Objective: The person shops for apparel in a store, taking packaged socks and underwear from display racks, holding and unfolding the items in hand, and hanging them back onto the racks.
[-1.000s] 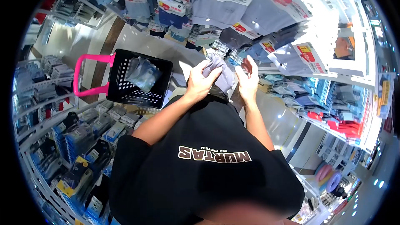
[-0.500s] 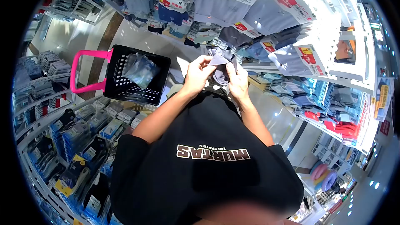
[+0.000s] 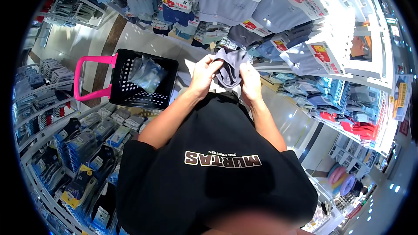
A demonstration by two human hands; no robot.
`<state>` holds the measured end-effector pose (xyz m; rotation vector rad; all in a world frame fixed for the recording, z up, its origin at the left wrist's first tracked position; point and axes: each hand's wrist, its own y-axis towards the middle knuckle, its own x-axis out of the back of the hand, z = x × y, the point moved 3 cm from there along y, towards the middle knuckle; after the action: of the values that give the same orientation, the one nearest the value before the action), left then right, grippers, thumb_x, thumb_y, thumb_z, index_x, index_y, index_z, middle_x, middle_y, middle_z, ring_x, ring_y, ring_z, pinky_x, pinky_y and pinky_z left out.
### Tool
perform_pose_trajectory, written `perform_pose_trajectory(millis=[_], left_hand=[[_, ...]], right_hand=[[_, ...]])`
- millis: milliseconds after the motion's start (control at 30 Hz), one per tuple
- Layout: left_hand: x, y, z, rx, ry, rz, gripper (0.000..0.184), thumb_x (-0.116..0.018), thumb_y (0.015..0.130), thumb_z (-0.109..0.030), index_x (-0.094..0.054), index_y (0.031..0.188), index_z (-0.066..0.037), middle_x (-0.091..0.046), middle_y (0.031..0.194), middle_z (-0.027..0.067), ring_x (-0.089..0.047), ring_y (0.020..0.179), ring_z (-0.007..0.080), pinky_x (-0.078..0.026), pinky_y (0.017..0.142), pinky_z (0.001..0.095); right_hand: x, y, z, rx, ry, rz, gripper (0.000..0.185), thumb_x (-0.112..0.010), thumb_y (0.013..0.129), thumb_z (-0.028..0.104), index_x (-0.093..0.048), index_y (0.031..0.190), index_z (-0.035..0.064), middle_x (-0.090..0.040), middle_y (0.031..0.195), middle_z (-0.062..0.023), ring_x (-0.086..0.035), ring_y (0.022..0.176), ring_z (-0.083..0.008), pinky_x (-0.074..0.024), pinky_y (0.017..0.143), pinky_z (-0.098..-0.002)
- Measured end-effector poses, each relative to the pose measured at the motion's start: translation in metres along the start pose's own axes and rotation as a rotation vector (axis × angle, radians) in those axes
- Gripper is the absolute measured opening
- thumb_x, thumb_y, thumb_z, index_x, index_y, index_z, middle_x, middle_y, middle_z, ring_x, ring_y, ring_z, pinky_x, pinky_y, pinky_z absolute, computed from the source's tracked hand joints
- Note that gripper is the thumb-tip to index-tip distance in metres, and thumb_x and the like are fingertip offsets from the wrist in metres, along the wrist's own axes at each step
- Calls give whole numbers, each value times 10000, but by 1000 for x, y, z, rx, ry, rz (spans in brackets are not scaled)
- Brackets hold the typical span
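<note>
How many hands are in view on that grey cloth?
2: the left hand grips the grey cloth at its left side, and the right hand grips its right side. No third hand shows; none seems hidden.

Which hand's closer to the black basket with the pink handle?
Left. The left hand grips the basket-side edge of the grey cloth, apart from the black basket; the right hand holds the cloth's far side, farther from the basket.
</note>
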<state>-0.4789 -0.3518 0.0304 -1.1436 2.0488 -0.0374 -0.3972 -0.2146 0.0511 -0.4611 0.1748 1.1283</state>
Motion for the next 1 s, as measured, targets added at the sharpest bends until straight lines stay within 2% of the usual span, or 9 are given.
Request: perform_pose_trajectory(millis=[67, 133, 200, 300, 500, 633, 767, 867, 1000], left_hand=[[-10, -4, -2, -27, 17, 26, 202, -686, 894, -145, -607, 1034, -23, -641, 873, 7, -582, 775, 52, -468, 712, 207], [-11, -2, 1, -86, 125, 84, 253, -686, 896, -140, -597, 1088, -3, -643, 918, 23, -595, 824, 74, -480, 761, 226], [-4, 1, 13, -82, 177, 139, 269, -678, 902, -137, -599, 1111, 13, -642, 972, 31, -597, 852, 84, -482, 786, 234], [2, 3, 25, -111, 169, 62, 210, -652, 915, -122, -618, 1081, 2, -631, 921, 12, -568, 813, 62, -461, 730, 219], [10, 2, 31, 20, 90, 39, 140, -534, 932, -127, -623, 991, -37, -574, 807, -29, -500, 712, 57, -408, 676, 219], [0, -2, 22, 56, -167, 124, 238, -445, 971, -166, -580, 1101, -20, -645, 1027, 63, -610, 935, 150, -457, 886, 319], [6, -2, 31, 52, -307, 159, 289, -430, 989, -171, -567, 1178, 0, -636, 1150, 100, -616, 1037, 185, -458, 952, 349], [-8, -7, 26, 38, -329, 23, 273, -426, 985, -165, -562, 1142, 12, -642, 1102, 100, -639, 968, 172, -491, 918, 344], [-15, -13, 23, 122, -377, 39, 283, -393, 996, -170, -552, 1163, -6, -635, 1109, 102, -639, 997, 172, -507, 914, 330]], right_hand=[[-5, -3, 1, 54, -74, 88, 437, -692, 895, 113, -498, 1262, -22, -609, 1134, -73, -580, 998, -120, -459, 924, -274], [-8, -6, 2, 41, -238, 92, 467, -731, 861, 117, -510, 1251, -11, -609, 1112, -64, -577, 978, -101, -479, 874, -259], [-6, -4, 2, 68, -290, -2, 330, -686, 889, 119, -572, 1167, -17, -633, 1004, -34, -586, 873, -85, -488, 800, -240], [9, 2, -12, 90, -286, -64, 199, -635, 917, 122, -632, 1056, -21, -641, 905, -8, -557, 814, -60, -468, 747, -228], [13, 4, -8, 169, -391, -106, 226, -598, 916, 111, -630, 1093, -26, -648, 900, -23, -563, 805, -73, -468, 739, -237], [4, -4, 7, 235, -574, -124, 251, -594, 914, 72, -609, 1141, -33, -656, 956, -45, -583, 839, -90, -479, 767, -248], [-3, -9, 9, 220, -444, -142, 279, -612, 923, 63, -580, 1182, -38, -647, 984, -42, -580, 854, -73, -465, 763, -215], [-1, -9, 2, 268, -423, -152, 296, -600, 926, 53, -561, 1206, -38, -646, 998, -45, -584, 852, -72, -468, 753, -211], [-3, -13, 1, 247, -342, -138, 300, -587, 929, 44, -554, 1217, -35, -645, 1031, -56, -598, 877, -84, -479, 765, -217]])
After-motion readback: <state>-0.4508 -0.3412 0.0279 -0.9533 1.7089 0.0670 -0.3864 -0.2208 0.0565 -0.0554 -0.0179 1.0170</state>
